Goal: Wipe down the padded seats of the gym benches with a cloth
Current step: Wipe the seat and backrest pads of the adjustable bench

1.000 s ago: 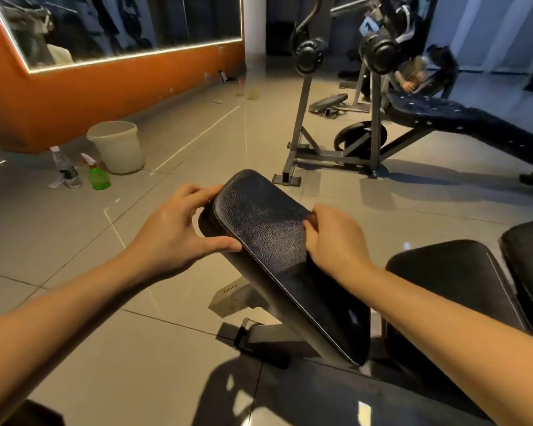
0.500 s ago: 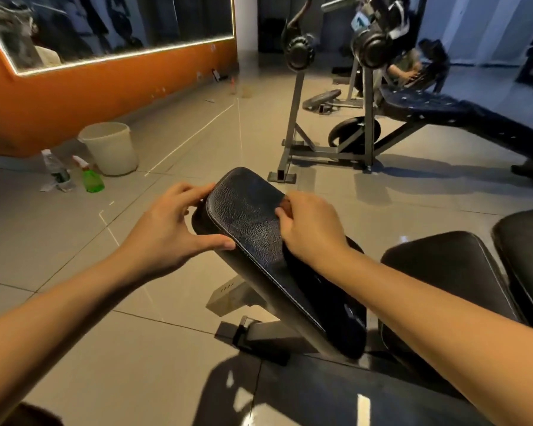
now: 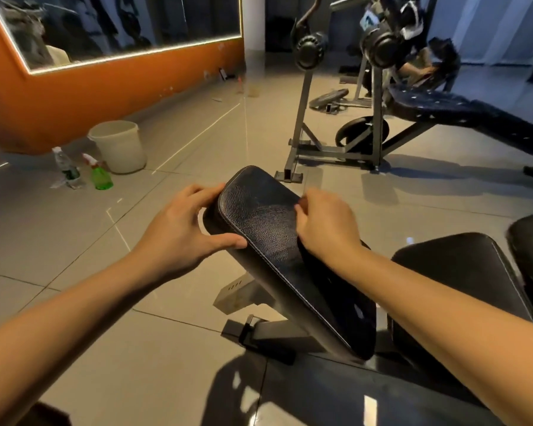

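Note:
A black padded bench back point(image 3: 259, 216) slopes up from the floor frame in the middle of the head view. My left hand point(image 3: 182, 229) grips its upper left edge, thumb on top and fingers round the side. My right hand point(image 3: 323, 229) lies on the pad's right side near the top with curled fingers, holding a dark cloth point(image 3: 326, 281) that trails down the pad under my wrist. The cloth is hard to tell from the black leather. A second black seat pad point(image 3: 456, 265) sits to the right.
A white bucket point(image 3: 119, 146), a green spray bottle point(image 3: 100, 175) and a water bottle point(image 3: 68, 170) stand on the tiled floor by the orange wall. A barbell rack with a dark bench point(image 3: 443, 109) stands behind, with a person point(image 3: 419, 69) beyond it.
My right hand has slid up the pad with the cloth, from the middle towards the top edge. My left hand has kept its grip on the upper left edge.

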The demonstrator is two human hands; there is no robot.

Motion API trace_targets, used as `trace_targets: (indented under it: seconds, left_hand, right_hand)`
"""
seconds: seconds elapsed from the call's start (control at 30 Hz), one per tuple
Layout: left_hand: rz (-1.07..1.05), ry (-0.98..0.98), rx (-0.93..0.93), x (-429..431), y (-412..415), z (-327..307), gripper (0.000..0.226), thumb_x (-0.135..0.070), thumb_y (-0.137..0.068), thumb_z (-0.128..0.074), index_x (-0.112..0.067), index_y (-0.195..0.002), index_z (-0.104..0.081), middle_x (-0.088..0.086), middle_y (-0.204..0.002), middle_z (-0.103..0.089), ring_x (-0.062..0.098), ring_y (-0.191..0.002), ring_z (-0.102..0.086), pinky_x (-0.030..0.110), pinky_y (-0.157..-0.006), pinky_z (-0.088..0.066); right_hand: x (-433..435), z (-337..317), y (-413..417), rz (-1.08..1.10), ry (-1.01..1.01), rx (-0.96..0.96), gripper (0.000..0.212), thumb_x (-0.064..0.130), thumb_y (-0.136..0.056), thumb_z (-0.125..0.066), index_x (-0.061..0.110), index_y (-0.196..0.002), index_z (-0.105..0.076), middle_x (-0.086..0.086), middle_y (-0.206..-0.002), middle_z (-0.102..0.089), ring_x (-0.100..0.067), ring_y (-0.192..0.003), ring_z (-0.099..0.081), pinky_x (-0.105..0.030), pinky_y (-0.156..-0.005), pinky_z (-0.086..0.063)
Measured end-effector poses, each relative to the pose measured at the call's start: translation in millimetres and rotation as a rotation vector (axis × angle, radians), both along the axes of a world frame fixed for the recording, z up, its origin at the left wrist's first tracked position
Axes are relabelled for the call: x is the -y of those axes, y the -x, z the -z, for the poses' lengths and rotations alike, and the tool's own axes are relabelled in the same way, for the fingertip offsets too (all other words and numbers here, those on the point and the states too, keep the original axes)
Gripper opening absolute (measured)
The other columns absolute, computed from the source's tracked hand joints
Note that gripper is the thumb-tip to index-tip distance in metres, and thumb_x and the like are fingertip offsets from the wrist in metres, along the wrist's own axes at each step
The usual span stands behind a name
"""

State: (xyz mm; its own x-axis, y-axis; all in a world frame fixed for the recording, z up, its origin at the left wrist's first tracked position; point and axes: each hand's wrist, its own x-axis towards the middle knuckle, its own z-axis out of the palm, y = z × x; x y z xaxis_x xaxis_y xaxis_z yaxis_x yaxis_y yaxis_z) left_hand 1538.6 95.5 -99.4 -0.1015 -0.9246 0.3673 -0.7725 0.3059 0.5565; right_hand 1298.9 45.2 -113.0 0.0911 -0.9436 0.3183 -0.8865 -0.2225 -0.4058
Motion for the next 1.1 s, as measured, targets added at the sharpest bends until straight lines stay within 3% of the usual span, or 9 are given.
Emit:
trace_targets:
  seconds: [0.1,0.17,0.33,0.4,0.53,0.6,0.67,0.9,1.1]
  left_hand:
    - [-0.015,-0.015,0.028,-2.0,3.6,-2.3,0.103,-0.085,-0.06,-0.067,-0.033,-0.148,-0.048,-0.009,-0.126,-0.053,0.013,-0.117,-0.051,0.046,-0.1,-0.05]
    - [-0.011,-0.027,0.024,-1.2,2.6,-1.6,0.1,-0.076,-0.061,-0.07,-0.033,-0.149,-0.047,-0.007,-0.128,-0.053,0.014,-0.118,-0.051,0.048,-0.102,-0.05]
    - [0.016,0.016,0.06,-3.2,2.5,3.1,0.11,-0.089,-0.054,-0.068,-0.037,-0.148,-0.045,-0.008,-0.129,-0.053,0.017,-0.117,-0.053,0.049,-0.101,-0.051]
    - [-0.001,0.03,0.069,-6.5,9.5,0.9,0.112,-0.088,-0.053,-0.071,-0.037,-0.149,-0.044,-0.007,-0.129,-0.051,0.017,-0.116,-0.051,0.044,-0.1,-0.049]
    - [-0.032,0.0,0.105,-9.4,19.0,-6.3,0.118,-0.08,-0.048,-0.069,-0.03,-0.152,-0.042,-0.002,-0.132,-0.05,0.018,-0.119,-0.048,0.04,-0.098,-0.046]
    - [-0.043,-0.005,0.11,-11.2,20.7,-6.7,0.118,-0.079,-0.049,-0.066,-0.027,-0.153,-0.04,0.002,-0.135,-0.05,0.02,-0.122,-0.048,0.041,-0.1,-0.046]
    - [-0.046,-0.008,0.124,-11.3,22.1,-5.3,0.119,-0.077,-0.05,-0.066,-0.025,-0.153,-0.039,0.004,-0.137,-0.049,0.022,-0.123,-0.047,0.041,-0.1,-0.045]
    - [-0.051,0.007,0.114,-9.7,17.4,0.6,0.116,-0.079,-0.051,-0.07,-0.033,-0.152,-0.037,-0.001,-0.134,-0.049,0.024,-0.123,-0.049,0.047,-0.102,-0.046]
    - [-0.073,-0.018,0.13,-10.3,20.8,-0.3,0.121,-0.077,-0.051,-0.069,-0.027,-0.155,-0.036,0.005,-0.138,-0.047,0.024,-0.124,-0.046,0.045,-0.101,-0.045]
  right_hand:
    - [-35.2,-25.3,-43.5,-0.349,0.137,0.07,0.018,0.032,-0.101,-0.055,0.016,-0.108,-0.061,-0.003,-0.101,-0.064,-0.022,-0.088,-0.06,-0.04,-0.075,-0.051]
    - [-34.5,-20.2,-34.2,-0.422,0.191,0.066,0.02,0.032,-0.102,-0.055,0.015,-0.11,-0.06,-0.004,-0.101,-0.063,-0.022,-0.087,-0.059,-0.039,-0.074,-0.05]
    - [9.9,35.4,68.1,0.096,-0.098,-0.074,0.021,0.032,-0.104,-0.051,0.014,-0.102,-0.061,-0.009,-0.102,-0.067,-0.028,-0.087,-0.058,-0.036,-0.069,-0.04]
    - [3.8,37.6,70.4,0.173,-0.126,-0.061,0.02,0.03,-0.104,-0.051,0.012,-0.102,-0.061,-0.007,-0.099,-0.067,-0.028,-0.087,-0.06,-0.033,-0.068,-0.035]
    - [-54.5,-5.3,1.6,-0.187,-0.05,0.043,0.017,0.034,-0.103,-0.052,0.018,-0.104,-0.058,-0.001,-0.1,-0.063,-0.021,-0.087,-0.058,-0.037,-0.072,-0.045]
    - [-81.8,-19.7,-17.1,-0.451,0.0,-0.05,0.017,0.036,-0.103,-0.052,0.02,-0.11,-0.055,0.001,-0.103,-0.06,-0.02,-0.086,-0.058,-0.04,-0.073,-0.05]
    - [-80.4,-13.9,-8.8,-0.518,0.074,-0.102,0.02,0.038,-0.104,-0.048,0.02,-0.112,-0.052,-0.001,-0.103,-0.06,-0.023,-0.085,-0.059,-0.042,-0.07,-0.051]
    - [-12.8,31.3,70.4,0.103,-0.122,-0.128,0.017,0.033,-0.106,-0.045,0.018,-0.096,-0.048,-0.003,-0.094,-0.061,-0.03,-0.087,-0.061,-0.037,-0.068,-0.04]
    - [-71.6,-1.2,2.3,-0.368,-0.033,-0.035,0.016,0.035,-0.103,-0.052,0.022,-0.112,-0.052,-0.001,-0.109,-0.063,-0.024,-0.093,-0.062,-0.044,-0.079,-0.053]
